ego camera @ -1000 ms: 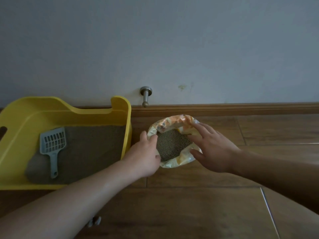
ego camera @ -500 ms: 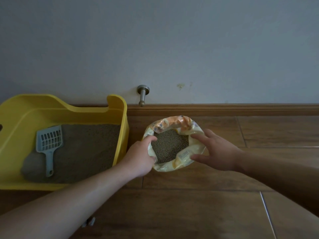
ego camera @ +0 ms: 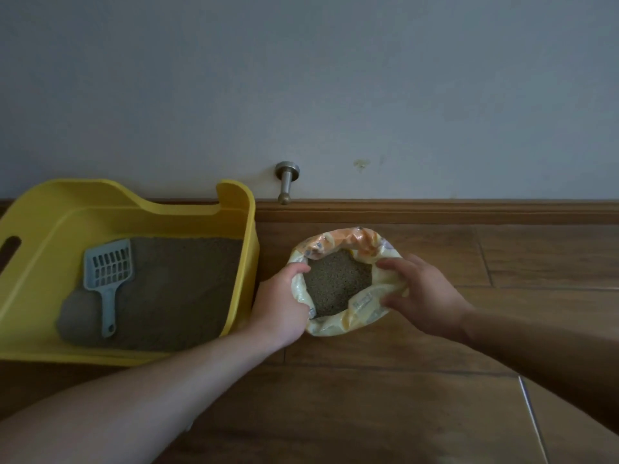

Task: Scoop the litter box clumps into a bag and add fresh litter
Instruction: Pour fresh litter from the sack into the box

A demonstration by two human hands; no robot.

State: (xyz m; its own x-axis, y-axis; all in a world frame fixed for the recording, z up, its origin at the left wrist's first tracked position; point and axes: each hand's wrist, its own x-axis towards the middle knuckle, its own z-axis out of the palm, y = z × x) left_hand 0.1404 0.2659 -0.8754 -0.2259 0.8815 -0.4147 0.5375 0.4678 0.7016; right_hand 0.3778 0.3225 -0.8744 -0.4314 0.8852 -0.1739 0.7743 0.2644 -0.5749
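Left hand (ego camera: pixel 281 303) curled over left rim of litter bag (ego camera: pixel 355 241), open on floor beside yellow litter box (ego camera: pixel 246 256). Right hand (ego camera: pixel 425 296) at opposite rim; grip blurred, cannot tell. Risk: soft rim folding on lift, spilling granules; scoop (ego camera: pixel 107 272) in box, liable to burial.

Left hand (ego camera: pixel 280 304), right hand (ego camera: pixel 422 293) now gripping litter bag (ego camera: pixel 338 326) rim

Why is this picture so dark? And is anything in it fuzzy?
Head view: dim, even light, no hard shadows, only a faint sheen on the litter bag; same view, the right hand has smeared-looking fingers, while the left hand and grey scoop look sharper; the right forearm is darker than the left.
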